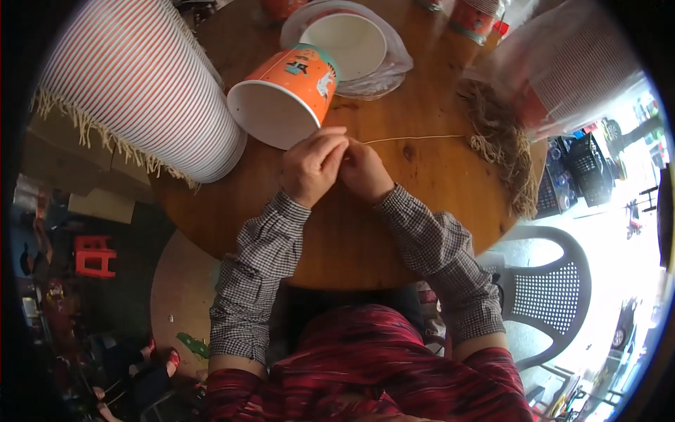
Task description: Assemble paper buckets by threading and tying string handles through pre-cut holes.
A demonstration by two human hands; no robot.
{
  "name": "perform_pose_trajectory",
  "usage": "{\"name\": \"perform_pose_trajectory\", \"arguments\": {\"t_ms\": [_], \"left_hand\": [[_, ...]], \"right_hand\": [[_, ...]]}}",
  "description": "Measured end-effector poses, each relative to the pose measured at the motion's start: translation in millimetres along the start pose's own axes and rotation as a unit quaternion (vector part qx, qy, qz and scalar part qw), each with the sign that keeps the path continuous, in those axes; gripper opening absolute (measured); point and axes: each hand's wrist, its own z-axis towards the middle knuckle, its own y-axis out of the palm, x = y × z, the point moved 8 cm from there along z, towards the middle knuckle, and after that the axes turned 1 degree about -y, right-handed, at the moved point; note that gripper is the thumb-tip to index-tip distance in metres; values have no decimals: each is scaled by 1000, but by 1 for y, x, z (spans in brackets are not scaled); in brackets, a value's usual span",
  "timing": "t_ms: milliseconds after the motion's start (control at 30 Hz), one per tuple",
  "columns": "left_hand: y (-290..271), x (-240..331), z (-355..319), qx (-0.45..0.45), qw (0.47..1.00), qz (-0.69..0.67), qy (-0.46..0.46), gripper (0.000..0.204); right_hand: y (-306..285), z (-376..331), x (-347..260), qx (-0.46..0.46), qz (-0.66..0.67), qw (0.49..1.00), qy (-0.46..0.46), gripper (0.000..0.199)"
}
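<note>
My left hand (311, 165) and my right hand (368, 173) meet over the round table, fingers pinched together. A thin pale string (416, 138) runs from the fingers of my right hand to a bundle of tan strings (503, 144) at the table's right. Whatever the left fingertips pinch is hidden between the hands. Just beyond my left hand, an orange paper bucket (309, 74) with a teal band lies on its side, its white-rimmed mouth facing me. Its rim is beside the left fingers; I cannot tell whether they touch.
A long nested stack of paper buckets (151, 91) leans across the left. Behind the orange bucket stands a white-mouthed bucket (351, 46) in clear plastic. Another plastic-wrapped stack (587, 70) lies at the far right. A grey chair (548, 295) stands beside the wooden table (337, 246).
</note>
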Motion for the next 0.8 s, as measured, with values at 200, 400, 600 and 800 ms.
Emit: {"name": "perform_pose_trajectory", "arguments": {"t_ms": [200,400,600,800], "left_hand": [[-5,-29,0,11,993,-28,-115,10],[2,-47,-9,24,969,-131,-209,12],[5,-40,-10,-32,979,-103,-176,10],[14,-37,-9,-102,972,-121,-174,11]], "right_hand": [[-14,-12,-12,-7,-106,994,30,24],[-29,-8,-21,41,-95,995,7,14],[-42,-4,-40,106,-99,987,-70,9],[-55,6,-14,125,-84,988,-27,11]]}}
